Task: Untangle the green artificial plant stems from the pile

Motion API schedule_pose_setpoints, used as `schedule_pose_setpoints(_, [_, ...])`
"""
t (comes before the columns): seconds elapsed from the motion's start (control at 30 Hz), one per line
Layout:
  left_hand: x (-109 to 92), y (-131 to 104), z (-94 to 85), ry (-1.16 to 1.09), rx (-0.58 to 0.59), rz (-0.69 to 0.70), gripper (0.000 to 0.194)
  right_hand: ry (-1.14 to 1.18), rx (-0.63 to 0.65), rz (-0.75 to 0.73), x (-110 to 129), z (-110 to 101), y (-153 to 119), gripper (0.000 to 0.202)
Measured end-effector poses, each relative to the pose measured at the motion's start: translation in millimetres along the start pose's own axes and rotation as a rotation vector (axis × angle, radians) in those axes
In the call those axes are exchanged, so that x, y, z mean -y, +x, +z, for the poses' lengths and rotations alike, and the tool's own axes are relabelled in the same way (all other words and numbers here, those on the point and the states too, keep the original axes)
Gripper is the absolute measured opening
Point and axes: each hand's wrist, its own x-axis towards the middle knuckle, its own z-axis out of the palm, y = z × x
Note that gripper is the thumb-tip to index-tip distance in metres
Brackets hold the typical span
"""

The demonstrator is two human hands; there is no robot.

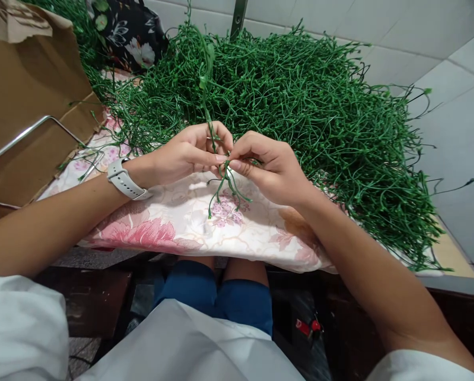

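Observation:
Close together above the flowered cloth (173, 211), my two hands pinch one green plastic stem (225, 182). My left hand (193, 151), with a pale watch band on its wrist, has thumb and fingers closed on it. My right hand (270, 166) grips it with thumb and forefinger, its fingertips meeting the left ones. Thin branches with small tips hang down below the fingers, while a longer part rises from behind my left fingers. The exact spot where the fingertips meet is partly hidden. A big heap of similar green stems (300, 100) lies just beyond my hands.
On the left stands an open cardboard box (26, 100) beside a bent metal rod (18, 140). A black floral bag (131, 34) sits at the back left. White tiled wall (395, 32) borders the table behind and right. Stems overhang the table's right edge.

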Motion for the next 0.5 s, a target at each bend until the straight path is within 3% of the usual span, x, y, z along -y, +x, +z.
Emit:
schedule_pose_setpoints(0.1, [1.3,-0.1,0.3,-0.007,0.042,0.012,0.029,-0.007,0.020,-0.011,1.0,3.5,0.2,0.007])
schedule_pose_setpoints(0.3, [4.7,0.4,-1.0,-0.004,0.083,0.042,0.028,0.004,0.000,-0.047,9.0,8.9,0.5,0.017])
schedule_pose_setpoints(0.5, [0.2,-2.2,1.0,0.008,0.102,-0.007,0.027,0.013,-0.017,-0.052,14.3,11.1,-0.8,0.020])
